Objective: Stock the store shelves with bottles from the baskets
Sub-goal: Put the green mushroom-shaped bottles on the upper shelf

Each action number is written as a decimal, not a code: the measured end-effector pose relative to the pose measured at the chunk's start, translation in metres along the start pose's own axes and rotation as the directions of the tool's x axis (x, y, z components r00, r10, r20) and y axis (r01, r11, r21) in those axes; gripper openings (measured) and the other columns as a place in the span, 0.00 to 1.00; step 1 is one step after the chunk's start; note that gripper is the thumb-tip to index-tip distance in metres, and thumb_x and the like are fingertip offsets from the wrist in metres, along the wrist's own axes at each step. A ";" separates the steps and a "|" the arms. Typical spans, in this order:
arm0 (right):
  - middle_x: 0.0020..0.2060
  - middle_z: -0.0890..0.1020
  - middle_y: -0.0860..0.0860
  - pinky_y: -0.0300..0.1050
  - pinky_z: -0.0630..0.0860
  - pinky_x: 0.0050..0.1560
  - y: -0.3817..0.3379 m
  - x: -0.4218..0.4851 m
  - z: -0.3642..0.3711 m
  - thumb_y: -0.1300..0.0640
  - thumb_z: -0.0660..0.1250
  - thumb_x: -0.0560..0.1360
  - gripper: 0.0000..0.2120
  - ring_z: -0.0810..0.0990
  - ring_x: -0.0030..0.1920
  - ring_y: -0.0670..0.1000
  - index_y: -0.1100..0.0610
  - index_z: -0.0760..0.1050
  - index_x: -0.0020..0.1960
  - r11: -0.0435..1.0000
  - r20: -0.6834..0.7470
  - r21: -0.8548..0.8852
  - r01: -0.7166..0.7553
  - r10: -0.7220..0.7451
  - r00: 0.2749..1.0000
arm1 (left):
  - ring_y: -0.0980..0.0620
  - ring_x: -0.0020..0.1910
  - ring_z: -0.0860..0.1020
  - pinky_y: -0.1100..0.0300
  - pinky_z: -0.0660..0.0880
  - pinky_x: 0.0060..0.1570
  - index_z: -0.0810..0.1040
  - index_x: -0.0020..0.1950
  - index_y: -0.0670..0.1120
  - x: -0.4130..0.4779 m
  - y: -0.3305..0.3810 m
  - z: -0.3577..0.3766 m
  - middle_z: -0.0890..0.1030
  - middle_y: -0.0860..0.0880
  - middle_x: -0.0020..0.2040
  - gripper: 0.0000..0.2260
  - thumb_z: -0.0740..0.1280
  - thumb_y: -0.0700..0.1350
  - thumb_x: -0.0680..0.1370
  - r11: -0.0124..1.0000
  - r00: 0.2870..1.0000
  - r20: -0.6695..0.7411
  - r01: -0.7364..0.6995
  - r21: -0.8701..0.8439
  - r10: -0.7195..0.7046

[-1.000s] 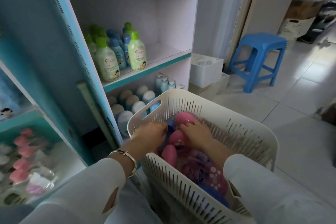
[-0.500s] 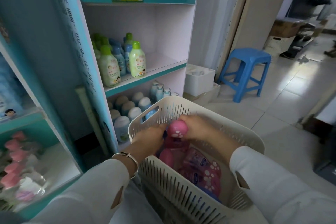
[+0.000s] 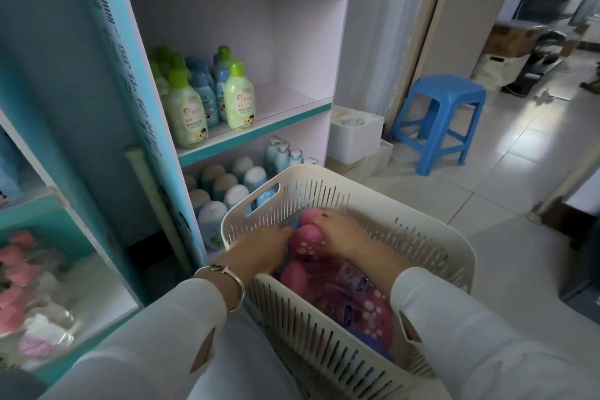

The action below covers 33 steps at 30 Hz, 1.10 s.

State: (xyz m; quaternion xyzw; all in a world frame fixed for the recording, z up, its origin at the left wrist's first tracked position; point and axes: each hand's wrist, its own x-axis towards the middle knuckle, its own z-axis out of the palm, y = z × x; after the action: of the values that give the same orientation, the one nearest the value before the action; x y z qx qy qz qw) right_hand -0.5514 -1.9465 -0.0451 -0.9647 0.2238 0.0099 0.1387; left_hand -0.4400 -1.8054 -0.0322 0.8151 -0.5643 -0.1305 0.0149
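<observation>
A cream slotted basket (image 3: pixel 363 204) sits in front of me, holding several pink-capped bottles (image 3: pixel 373 308) in pink dotted wrap. Both my hands are inside it. My right hand (image 3: pixel 344 234) grips a bottle by its pink dotted cap (image 3: pixel 306 240), thumb over the top. My left hand (image 3: pixel 259 247), with a bracelet on the wrist, reaches in against the left side of that cap; its fingertips are hidden among the bottles. The shelf (image 3: pixel 259 130) to the left holds green-capped bottles (image 3: pixel 238 97) and blue ones, with free room on its right half.
The lower shelf has white and blue bottles (image 3: pixel 227 185) just behind the basket. More pink-capped bottles (image 3: pixel 19 273) stand in a teal unit at far left. A white box (image 3: pixel 355 136) and a blue stool (image 3: pixel 444 114) stand on the tiled floor to the right.
My hands stay in the basket and have closed in round the dotted pink cap, which has risen a little between them. My view has tilted upward.
</observation>
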 end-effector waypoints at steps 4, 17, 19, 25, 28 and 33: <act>0.63 0.73 0.50 0.45 0.71 0.61 0.005 0.006 0.008 0.53 0.74 0.66 0.27 0.72 0.63 0.54 0.50 0.71 0.64 0.999 -0.014 0.019 0.029 -0.029 0.999 | 0.44 0.58 0.76 0.48 0.75 0.57 0.70 0.63 0.48 0.008 -0.004 0.005 0.76 0.46 0.58 0.14 0.58 0.43 0.78 0.993 0.993 -0.031 0.113 0.019 -0.113; 0.54 0.76 0.53 0.49 0.74 0.54 0.005 0.011 0.000 0.40 0.66 0.70 0.20 0.76 0.54 0.56 0.52 0.76 0.56 1.000 0.120 -0.005 -0.015 0.015 0.993 | 0.47 0.55 0.78 0.55 0.76 0.51 0.73 0.61 0.48 0.015 -0.015 -0.008 0.79 0.48 0.56 0.13 0.59 0.41 0.78 0.954 0.985 -0.108 0.157 0.255 -0.133; 0.51 0.79 0.54 0.49 0.75 0.51 0.002 0.023 0.001 0.46 0.64 0.75 0.16 0.77 0.51 0.56 0.56 0.77 0.55 0.999 0.051 0.045 -0.021 0.018 0.999 | 0.47 0.55 0.78 0.56 0.75 0.49 0.73 0.64 0.48 0.015 -0.019 -0.019 0.78 0.48 0.56 0.16 0.59 0.38 0.77 0.944 0.980 -0.177 0.141 0.297 -0.091; 0.51 0.81 0.61 0.46 0.73 0.50 -0.018 0.059 0.015 0.60 0.63 0.74 0.09 0.79 0.53 0.60 0.61 0.78 0.51 0.995 -0.027 0.073 -0.065 0.067 0.997 | 0.50 0.39 0.80 0.60 0.72 0.37 0.83 0.42 0.53 0.014 -0.026 -0.039 0.80 0.53 0.38 0.15 0.78 0.46 0.56 0.863 0.921 -0.358 0.050 0.502 0.155; 0.55 0.80 0.59 0.48 0.74 0.57 -0.026 0.080 0.025 0.60 0.61 0.75 0.14 0.79 0.57 0.59 0.60 0.77 0.58 0.993 -0.014 -0.005 -0.115 0.115 0.993 | 0.50 0.50 0.79 0.57 0.74 0.46 0.82 0.50 0.55 0.017 -0.033 -0.041 0.80 0.51 0.51 0.17 0.75 0.47 0.63 0.890 0.925 -0.355 0.046 0.454 0.133; 0.68 0.72 0.58 0.52 0.65 0.69 -0.024 0.112 0.038 0.58 0.55 0.81 0.18 0.71 0.68 0.57 0.59 0.68 0.70 0.985 0.147 -0.124 -0.118 0.136 0.980 | 0.47 0.74 0.54 0.54 0.58 0.70 0.54 0.75 0.52 0.024 -0.041 -0.030 0.52 0.47 0.76 0.28 0.58 0.38 0.78 0.944 0.959 -0.264 -0.011 0.331 0.103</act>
State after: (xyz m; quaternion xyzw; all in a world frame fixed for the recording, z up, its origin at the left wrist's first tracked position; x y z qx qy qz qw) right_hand -0.4381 -1.9636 -0.0844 -0.9510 0.2728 0.1066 0.0994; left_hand -0.3880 -1.8160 -0.0151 0.7996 -0.5939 0.0808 -0.0372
